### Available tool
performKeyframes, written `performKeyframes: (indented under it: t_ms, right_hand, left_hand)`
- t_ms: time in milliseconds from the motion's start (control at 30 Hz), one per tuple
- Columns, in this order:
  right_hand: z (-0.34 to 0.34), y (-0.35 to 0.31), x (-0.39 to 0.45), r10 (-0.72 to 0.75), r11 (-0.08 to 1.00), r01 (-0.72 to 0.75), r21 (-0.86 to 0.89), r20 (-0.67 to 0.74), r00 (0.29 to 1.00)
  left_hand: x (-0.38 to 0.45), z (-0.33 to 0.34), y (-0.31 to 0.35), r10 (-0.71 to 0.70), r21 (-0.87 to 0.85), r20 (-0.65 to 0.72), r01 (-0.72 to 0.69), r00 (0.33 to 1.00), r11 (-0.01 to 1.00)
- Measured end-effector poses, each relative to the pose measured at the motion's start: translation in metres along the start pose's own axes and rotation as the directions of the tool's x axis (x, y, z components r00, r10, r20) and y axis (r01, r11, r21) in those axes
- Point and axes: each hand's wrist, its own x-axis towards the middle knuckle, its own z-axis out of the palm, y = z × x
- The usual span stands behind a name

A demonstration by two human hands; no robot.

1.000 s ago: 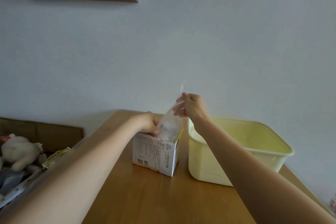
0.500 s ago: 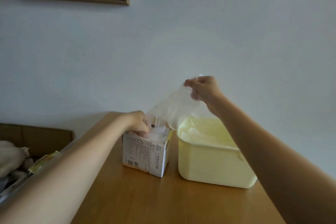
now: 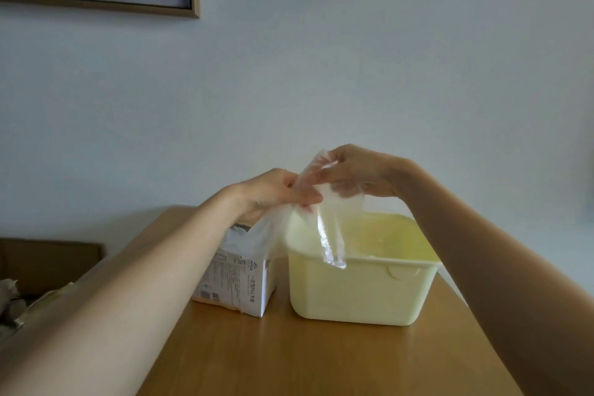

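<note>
Wooden table (image 3: 289, 357) lies under us, with a pale wall behind. We hold a clear plastic glove (image 3: 328, 228) in the air between the printed box (image 3: 244, 280) and the yellow tub (image 3: 360, 292), its loose end hanging in front of the tub's near rim. Our left hand (image 3: 273, 190) pinches the film with curled fingers. Our right hand (image 3: 360, 170) grips its top edge, fingers bent round it. The glove is crumpled, so its shape is hard to make out. Our left forearm covers part of the box, and a brown carton (image 3: 48, 260) at the far left is cut off. Half a second ago our left hand rested on the box; now it has lifted to the glove.
</note>
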Motion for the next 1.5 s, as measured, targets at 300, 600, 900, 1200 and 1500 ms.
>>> performKeyframes:
  t_ms: [300,600,900,1200,1500]
  right_hand:
    - [0.009,0.031,0.007,0.182,0.817,0.053,0.574,-0.344,0.921]
    - [0.027,0.059,0.024,0.026,0.921,-0.326,-0.213,-0.801,0.598]
    - [0.006,0.120,-0.016,0.123,0.680,-0.603,-0.417,-0.746,0.654]
    - [0.003,0.126,-0.023,0.259,0.450,-0.632,-0.630,-0.585,0.768]
    - [-0.002,0.094,-0.020,0.022,0.334,-0.485,-0.808,-0.507,0.861]
  left_hand:
    - [0.013,0.018,-0.010,-0.060,-0.348,-0.375,-0.080,0.925,0.934]
    - [0.016,0.014,-0.024,-0.093,-0.209,-0.597,-0.042,0.797,0.977]
    - [0.018,-0.018,-0.033,-0.018,0.141,-0.807,0.222,0.591,0.965]
    - [0.068,0.071,-0.011,-0.206,0.820,0.148,-0.004,0.967,0.572]
    - [0.092,0.073,-0.041,-0.588,0.897,0.140,0.150,0.796,0.416]
